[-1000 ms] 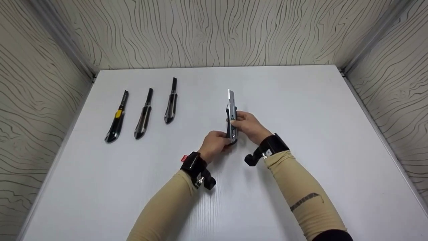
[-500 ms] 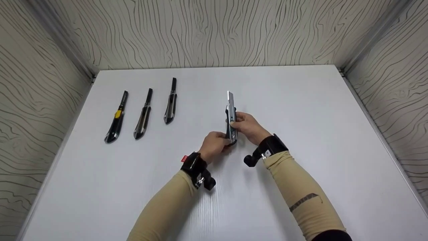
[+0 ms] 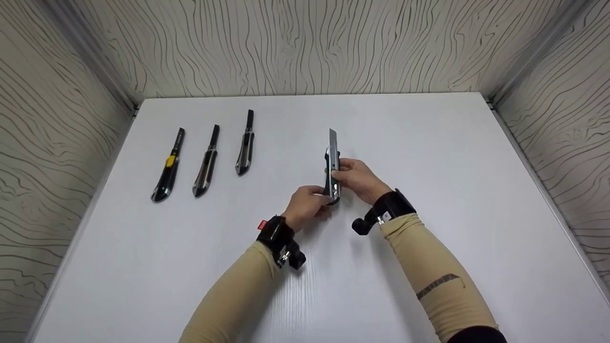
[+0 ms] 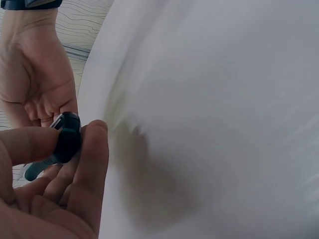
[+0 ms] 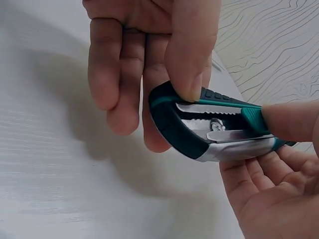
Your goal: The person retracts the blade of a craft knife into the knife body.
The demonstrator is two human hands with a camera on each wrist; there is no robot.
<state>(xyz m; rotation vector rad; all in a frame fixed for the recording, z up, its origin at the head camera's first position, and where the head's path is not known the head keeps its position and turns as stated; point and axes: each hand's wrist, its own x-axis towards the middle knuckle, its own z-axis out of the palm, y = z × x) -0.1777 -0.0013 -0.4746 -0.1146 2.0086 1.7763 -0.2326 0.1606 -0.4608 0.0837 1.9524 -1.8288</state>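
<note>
A snap-off utility knife (image 3: 332,162) with a dark green and silver body is held above the white table, its long silver blade pointing to the far side. My left hand (image 3: 306,207) pinches the butt end between thumb and fingers. My right hand (image 3: 362,180) grips the handle further up. In the right wrist view, my right thumb presses on the green slider (image 5: 253,119) in the slot. The left wrist view shows the dark end cap (image 4: 69,139) between my left thumb and fingers.
Three more utility knives lie on the table (image 3: 429,143) to the left: one with a yellow slider (image 3: 169,161), a black and silver one (image 3: 205,174) beside it, and another black and silver knife (image 3: 245,152) further back. Wood-patterned walls (image 3: 305,47) surround the table on three sides.
The held knife has turned slightly, and its blade tip has shifted a little to the right. Both hands keep their hold on it. The three lying knives stay in place.
</note>
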